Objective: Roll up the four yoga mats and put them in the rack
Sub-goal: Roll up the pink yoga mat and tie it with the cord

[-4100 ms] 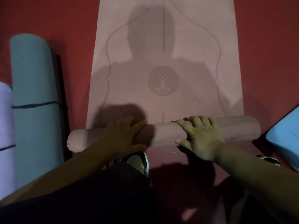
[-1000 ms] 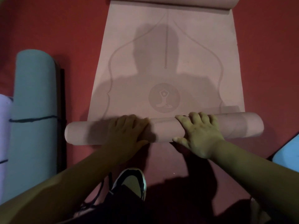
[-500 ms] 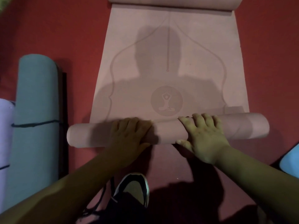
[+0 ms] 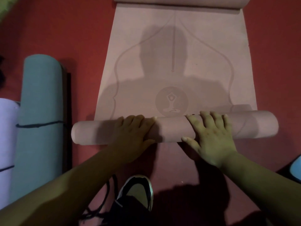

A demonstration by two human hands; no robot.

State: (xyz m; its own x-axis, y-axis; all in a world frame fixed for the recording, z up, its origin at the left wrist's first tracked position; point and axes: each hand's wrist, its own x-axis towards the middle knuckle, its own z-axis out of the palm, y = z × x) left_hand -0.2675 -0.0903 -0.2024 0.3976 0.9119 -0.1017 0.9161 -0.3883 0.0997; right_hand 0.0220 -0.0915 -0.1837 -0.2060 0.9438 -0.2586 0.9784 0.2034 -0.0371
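Note:
A pink yoga mat (image 4: 175, 51) lies flat on the red floor, with its near end wound into a roll (image 4: 171, 130) that runs left to right. My left hand (image 4: 132, 133) presses on the roll left of centre, fingers spread over its top. My right hand (image 4: 210, 136) presses on it right of centre, fingers over the top and thumb on the near side. The roll's front edge touches the round yoga-figure logo (image 4: 171, 101). The mat's far end (image 4: 179, 2) curls up at the top of the view.
A rolled teal mat (image 4: 39, 115) tied with a dark cord lies at the left, a rolled lilac mat (image 4: 6, 144) beside it at the edge. A light blue mat's corner (image 4: 295, 168) shows at the right. My shoe (image 4: 138, 191) stands behind the roll.
The pink roll has advanced away from me along the mat and now reaches the logo. Both hands stayed on it. The view has shifted forward, bringing the mat's curled far end into sight.

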